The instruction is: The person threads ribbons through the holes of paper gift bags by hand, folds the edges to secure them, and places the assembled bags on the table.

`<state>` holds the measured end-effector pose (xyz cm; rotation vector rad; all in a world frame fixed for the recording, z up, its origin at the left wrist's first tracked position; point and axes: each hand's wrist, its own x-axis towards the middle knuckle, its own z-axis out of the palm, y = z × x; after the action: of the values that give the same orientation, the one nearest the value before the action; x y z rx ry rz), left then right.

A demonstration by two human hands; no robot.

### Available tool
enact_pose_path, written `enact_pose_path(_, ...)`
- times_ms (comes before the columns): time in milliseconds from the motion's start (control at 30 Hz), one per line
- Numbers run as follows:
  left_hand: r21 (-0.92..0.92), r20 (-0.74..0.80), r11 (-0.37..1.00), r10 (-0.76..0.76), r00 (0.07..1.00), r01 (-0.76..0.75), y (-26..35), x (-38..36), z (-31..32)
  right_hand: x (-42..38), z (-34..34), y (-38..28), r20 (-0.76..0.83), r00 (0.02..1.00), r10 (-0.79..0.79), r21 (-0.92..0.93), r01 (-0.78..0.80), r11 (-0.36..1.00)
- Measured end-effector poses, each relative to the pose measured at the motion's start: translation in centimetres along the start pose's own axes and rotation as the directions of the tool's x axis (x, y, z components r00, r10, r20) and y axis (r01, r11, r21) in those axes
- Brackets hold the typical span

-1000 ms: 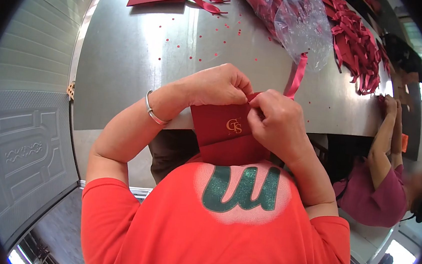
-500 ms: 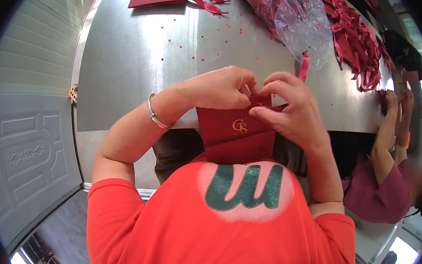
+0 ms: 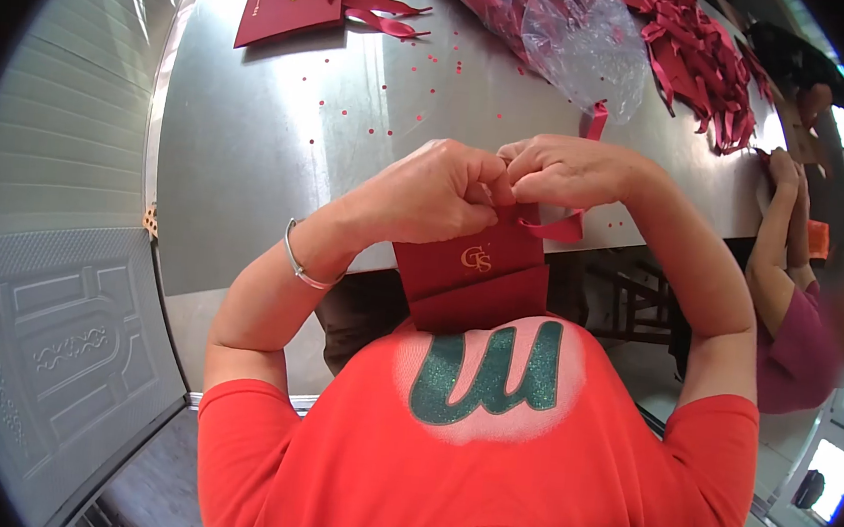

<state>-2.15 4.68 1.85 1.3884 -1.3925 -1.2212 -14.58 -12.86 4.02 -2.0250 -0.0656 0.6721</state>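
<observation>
A dark red bag [image 3: 471, 276] with a gold logo rests between my chest and the table edge. My left hand [image 3: 440, 193], with a silver bangle on its wrist, pinches at the bag's top edge. Touching it from the other side, my right hand [image 3: 565, 173] is closed at the same edge, its fingers bent down. What lies between the fingertips is hidden. A red ribbon [image 3: 558, 227] loops out below my right hand, over the bag's upper right corner.
A finished-looking red bag [image 3: 294, 6] with ribbons lies at the metal table's [image 3: 241, 147] far left. Small red dots are scattered mid-table. Clear plastic [image 3: 586, 47] and a heap of red ribbons [image 3: 705, 72] lie far right. A co-worker's arms [image 3: 774, 229] are at the right.
My right hand has turned over, from an open curve beside the bag to closed fingers at its top edge. The ribbon now hangs in a loop below it. The view has shifted slightly.
</observation>
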Motion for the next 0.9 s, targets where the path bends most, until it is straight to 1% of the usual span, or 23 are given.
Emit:
enact_pose_path(33,0.002,0.007,1.0,0.0,1.0,0.0,0.0,-0.1,0.1,0.2,0.0,-0.4,-0.007,1.0,0.001,0.004,-0.001,1.0)
enact_pose_path(100,-0.029,-0.007,0.998,0.064,0.998,-0.064,0.0,-0.3,0.3,0.1,-0.3,-1.2,0.099,0.982,0.164,0.121,-0.175,0.977)
enact_pose_path(133,-0.027,0.002,0.998,0.063,0.998,-0.063,0.1,-0.4,0.3,0.2,-0.4,-0.9,0.092,0.982,0.164,0.127,-0.175,0.976)
enact_pose_path(200,0.005,-0.013,0.997,0.073,0.997,-0.073,0.5,-0.7,0.5,0.4,-0.8,-0.1,0.196,0.979,0.058,0.253,-0.107,0.961)
enact_pose_path(233,0.006,-0.005,0.997,0.073,0.997,-0.073,0.6,-0.8,0.4,0.4,-0.9,0.0,0.19,0.98,0.058,0.258,-0.106,0.96)
enact_pose_path(300,0.052,0.008,0.989,0.136,0.991,-0.136,0.8,-0.9,0.4,0.5,-1.0,-0.2,0.292,0.951,0.097,0.342,-0.199,0.918)
enact_pose_path(333,0.051,0.013,0.99,0.134,0.991,-0.135,0.7,-0.9,0.5,0.5,-0.8,-0.2,0.29,0.952,0.097,0.347,-0.199,0.917)
enact_pose_path(400,-0.012,-0.011,0.97,0.244,0.97,-0.244,0.3,-0.9,0.6,0.5,-0.5,-0.4,0.243,0.964,0.107,0.32,-0.184,0.929)
enact_pose_path(433,-0.012,-0.01,0.97,0.243,0.97,-0.243,0.4,-0.9,0.5,0.5,-0.3,-0.5,0.243,0.964,0.106,0.322,-0.183,0.929)
enact_pose_path(500,0.016,0.061,0.98,0.197,0.978,-0.198,0.7,-0.8,0.2,0.3,0.1,-0.7,0.139,0.985,0.106,0.349,-0.149,0.925)
enact_pose_path(533,0.014,0.06,0.98,0.198,0.978,-0.199,0.6,-0.7,0.2,0.3,0.3,-0.6,0.14,0.984,0.107,0.349,-0.15,0.925)
enact_pose_path(600,0.036,0.066,0.986,0.16,0.985,-0.163,0.6,-0.6,0.2,0.3,0.8,0.0,0.031,0.995,0.091,0.374,-0.096,0.923)
enact_pose_path(633,0.039,0.067,0.986,0.16,0.985,-0.162,0.6,-0.5,0.2,0.4,0.7,0.2,0.029,0.996,0.089,0.374,-0.093,0.923)
enact_pose_path(700,-0.139,0.088,0.979,0.16,0.983,-0.147,0.2,-0.5,0.7,0.7,0.2,1.0,-0.092,0.994,0.056,0.436,-0.01,0.9)
enact_pose_path(733,-0.131,0.092,0.98,0.161,0.983,-0.149,0.0,-0.3,0.6,0.8,-0.2,1.3,-0.099,0.994,0.051,0.433,-0.003,0.901)
enact_pose_path(800,0.018,0.017,0.995,0.095,0.995,-0.095,-0.6,0.3,0.6,1.1,-1.0,1.8,-0.219,0.969,0.112,0.28,-0.047,0.959)
enact_pose_path(833,0.021,0.012,0.995,0.094,0.995,-0.095,-0.8,0.6,0.6,1.4,-1.5,2.3,-0.217,0.97,0.107,0.276,-0.044,0.96)
enact_pose_path(900,0.001,0.031,1.0,0.004,1.0,-0.004,-1.3,1.0,0.3,2.3,-2.7,3.1,-0.473,0.881,0.027,-0.018,-0.04,0.999)
